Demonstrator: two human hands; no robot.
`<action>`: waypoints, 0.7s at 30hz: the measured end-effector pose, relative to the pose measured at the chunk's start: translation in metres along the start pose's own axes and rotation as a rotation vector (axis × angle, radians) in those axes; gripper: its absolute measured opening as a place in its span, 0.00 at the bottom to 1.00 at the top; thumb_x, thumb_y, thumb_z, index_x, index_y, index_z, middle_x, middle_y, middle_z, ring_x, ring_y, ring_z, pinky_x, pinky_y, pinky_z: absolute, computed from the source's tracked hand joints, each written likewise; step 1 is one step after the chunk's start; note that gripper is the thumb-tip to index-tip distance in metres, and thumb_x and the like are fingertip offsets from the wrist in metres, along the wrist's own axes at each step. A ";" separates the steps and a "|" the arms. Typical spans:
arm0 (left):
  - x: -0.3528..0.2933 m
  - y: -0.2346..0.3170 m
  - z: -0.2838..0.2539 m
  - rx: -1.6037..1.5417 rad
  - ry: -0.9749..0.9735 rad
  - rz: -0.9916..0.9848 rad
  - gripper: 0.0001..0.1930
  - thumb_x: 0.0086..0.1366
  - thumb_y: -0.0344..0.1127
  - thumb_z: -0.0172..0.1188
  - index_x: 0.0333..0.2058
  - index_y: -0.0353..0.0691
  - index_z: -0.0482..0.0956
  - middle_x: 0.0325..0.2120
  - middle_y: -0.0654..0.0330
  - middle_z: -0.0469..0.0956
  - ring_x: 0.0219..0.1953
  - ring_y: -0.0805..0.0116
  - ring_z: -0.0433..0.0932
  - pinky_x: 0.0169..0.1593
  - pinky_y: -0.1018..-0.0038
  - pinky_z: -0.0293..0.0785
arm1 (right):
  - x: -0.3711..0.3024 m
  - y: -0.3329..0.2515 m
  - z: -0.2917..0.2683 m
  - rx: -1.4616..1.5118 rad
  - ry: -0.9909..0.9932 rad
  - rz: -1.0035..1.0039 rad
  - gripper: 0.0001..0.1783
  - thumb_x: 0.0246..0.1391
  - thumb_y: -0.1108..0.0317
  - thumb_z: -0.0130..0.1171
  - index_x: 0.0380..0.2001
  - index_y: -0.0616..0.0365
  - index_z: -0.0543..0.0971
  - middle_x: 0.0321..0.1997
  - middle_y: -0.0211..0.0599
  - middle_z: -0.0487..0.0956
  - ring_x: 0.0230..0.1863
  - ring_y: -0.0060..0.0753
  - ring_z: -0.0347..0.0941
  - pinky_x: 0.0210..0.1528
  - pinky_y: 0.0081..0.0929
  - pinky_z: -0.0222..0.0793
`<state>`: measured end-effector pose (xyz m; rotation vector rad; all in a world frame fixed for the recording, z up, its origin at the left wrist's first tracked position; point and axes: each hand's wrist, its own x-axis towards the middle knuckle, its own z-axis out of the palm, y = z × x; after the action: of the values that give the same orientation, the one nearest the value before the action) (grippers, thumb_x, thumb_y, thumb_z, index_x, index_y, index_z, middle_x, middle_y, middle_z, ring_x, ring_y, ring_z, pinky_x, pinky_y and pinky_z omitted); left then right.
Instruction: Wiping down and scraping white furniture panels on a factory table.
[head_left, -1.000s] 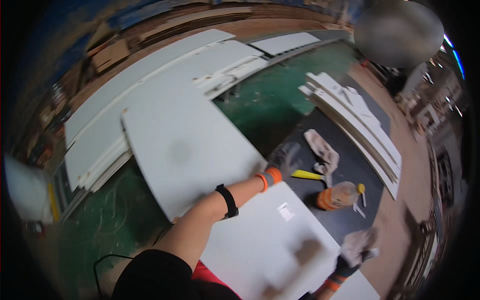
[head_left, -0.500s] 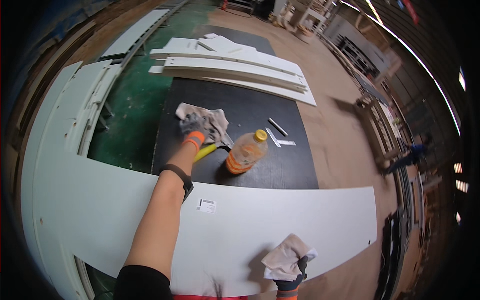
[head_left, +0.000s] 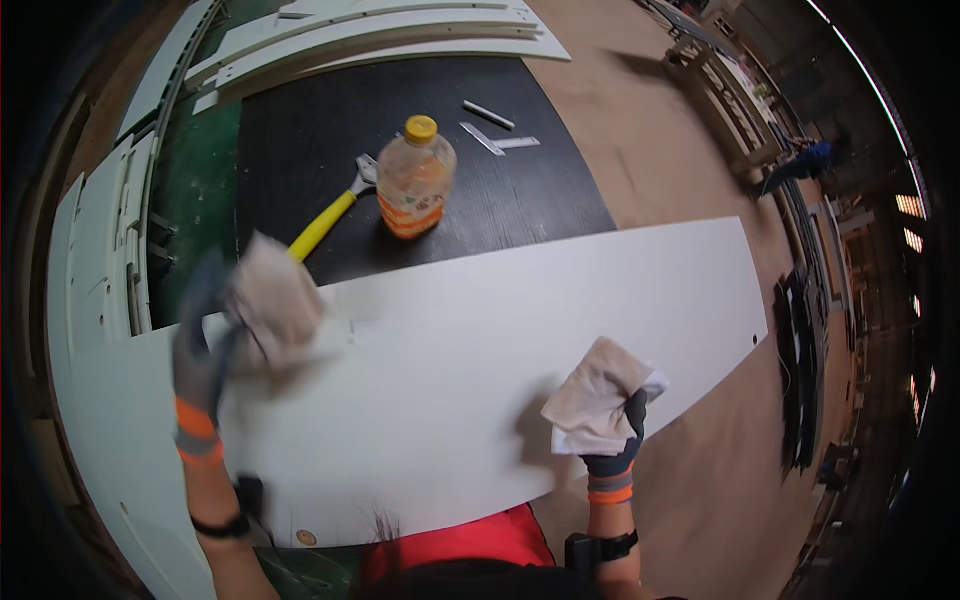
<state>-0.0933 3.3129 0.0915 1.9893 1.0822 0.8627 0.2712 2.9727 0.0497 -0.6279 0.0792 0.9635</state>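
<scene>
My left hand (head_left: 200, 355), in a grey glove with an orange cuff, is closed on a beige cloth (head_left: 277, 300) over the left part of a white panel (head_left: 440, 320). Motion blurs both this hand and its cloth. A folded beige and white cloth (head_left: 597, 395) is in my gloved right hand (head_left: 622, 445), above the panel's right part, with a shadow under it. Beyond the left cloth lies an adjustable wrench (head_left: 325, 222) with a yellow handle. Beside its head stands a clear plastic bottle (head_left: 415, 190) with a yellow cap and orange contents low down.
Wrench and bottle rest on a black board (head_left: 500, 215), along with a metal square (head_left: 497, 142) and a pen-like white stick (head_left: 488, 114). White boards (head_left: 380, 40) are stacked at its far end. More white panels line the left. A person (head_left: 805, 165) is far right.
My left hand has lifted its cloth off the black board and brought it nearer and leftward, uncovering the wrench. My right hand still holds its cloth. The view has shifted.
</scene>
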 end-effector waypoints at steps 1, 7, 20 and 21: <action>-0.032 -0.002 0.007 0.089 -0.127 -0.009 0.27 0.62 0.36 0.60 0.59 0.35 0.68 0.60 0.52 0.67 0.64 0.58 0.63 0.67 0.65 0.56 | -0.001 -0.004 -0.002 0.009 -0.002 -0.006 0.31 0.62 0.47 0.51 0.62 0.55 0.66 0.63 0.41 0.68 0.64 0.47 0.64 0.66 0.52 0.58; -0.124 -0.045 0.078 0.611 0.008 -0.053 0.40 0.58 0.49 0.63 0.65 0.41 0.59 0.64 0.47 0.58 0.68 0.46 0.52 0.69 0.54 0.46 | -0.001 -0.026 -0.030 -0.018 0.028 -0.128 0.29 0.64 0.49 0.49 0.61 0.56 0.66 0.62 0.42 0.68 0.62 0.46 0.65 0.65 0.50 0.60; 0.012 0.134 0.404 0.736 -0.203 0.164 0.39 0.62 0.50 0.54 0.66 0.38 0.54 0.66 0.43 0.53 0.70 0.46 0.48 0.69 0.48 0.39 | -0.022 -0.188 -0.151 -0.067 0.067 -0.291 0.31 0.63 0.47 0.50 0.62 0.52 0.65 0.64 0.37 0.67 0.64 0.42 0.62 0.66 0.47 0.57; 0.008 0.137 0.453 0.592 -0.077 0.348 0.39 0.61 0.51 0.53 0.66 0.36 0.54 0.65 0.44 0.56 0.69 0.46 0.50 0.68 0.46 0.41 | -0.023 -0.202 -0.163 -0.049 0.110 -0.340 0.31 0.62 0.46 0.50 0.62 0.52 0.65 0.64 0.37 0.67 0.64 0.42 0.62 0.66 0.47 0.57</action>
<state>0.3313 3.1465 -0.0351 2.7407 1.0423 0.6721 0.4502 2.7862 0.0170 -0.7126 0.0446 0.6042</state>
